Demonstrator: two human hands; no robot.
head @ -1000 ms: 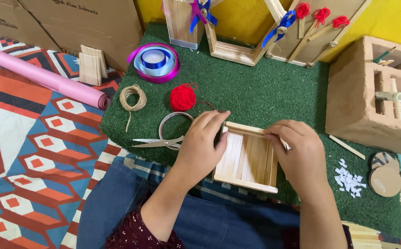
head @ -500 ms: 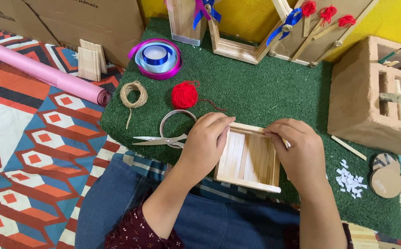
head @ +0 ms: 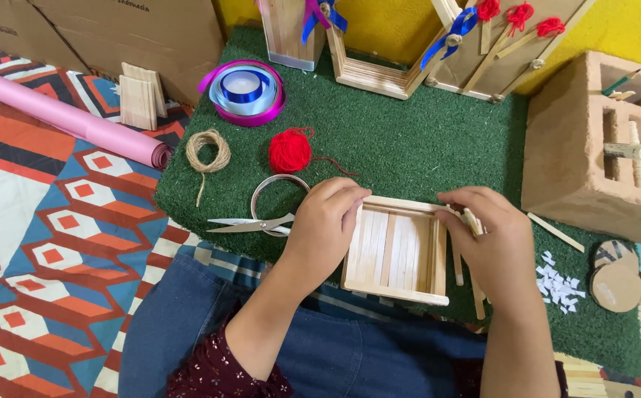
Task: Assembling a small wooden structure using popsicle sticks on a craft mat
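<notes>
— Anything different from a second ago?

— Very little. Both hands stay on the wooden stick tray (head: 398, 254), which lies at the near edge of the green turf mat (head: 423, 147), just as before. The left hand (head: 322, 225) still wraps its fingers over the tray's left wall, closed on it. The right hand (head: 493, 239) remains at the right wall, pinching loose craft sticks (head: 471, 221) against that side.

— What sits inside the tray?

— Nothing loose; only its floor of flat sticks laid side by side shows.

— And other containers?

— The brown block organizer (head: 578, 155) at the right holds a pencil and a white tube in its openings. At the mat's far edge stands a tall stick holder (head: 287, 33) with a blue and purple bow; I cannot tell what is in it.

— Around the left hand?

— Scissors (head: 250, 223) just beside it, over a clear tape ring (head: 276, 188), with a red yarn ball (head: 289, 151) and a twine coil (head: 207, 151) farther off.
</notes>
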